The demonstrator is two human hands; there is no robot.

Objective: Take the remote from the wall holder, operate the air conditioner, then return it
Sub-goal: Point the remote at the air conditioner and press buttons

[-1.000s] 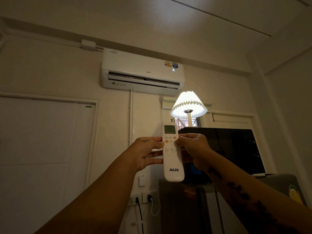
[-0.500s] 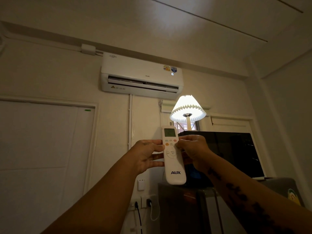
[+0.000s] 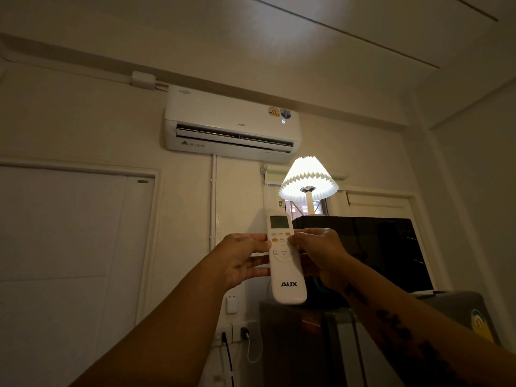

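Note:
A white AUX remote (image 3: 286,272) stands upright in front of me, screen at the top. My left hand (image 3: 240,256) grips its left edge, thumb near the orange button. My right hand (image 3: 318,251) holds its right edge, thumb resting on the upper buttons. High on the wall hangs the white air conditioner (image 3: 231,121), its flap open and a lit digit showing at its right end. The wall holder is not identifiable in view.
A lit pleated lamp (image 3: 308,180) stands on a black microwave (image 3: 363,250), which sits on a grey fridge (image 3: 307,344). Wall sockets with plugged cables (image 3: 231,335) lie below the remote. A white door (image 3: 69,241) fills the left wall.
The view has shifted slightly, so the air conditioner and remote sit a little lower in frame. Both hands keep the same hold on the remote.

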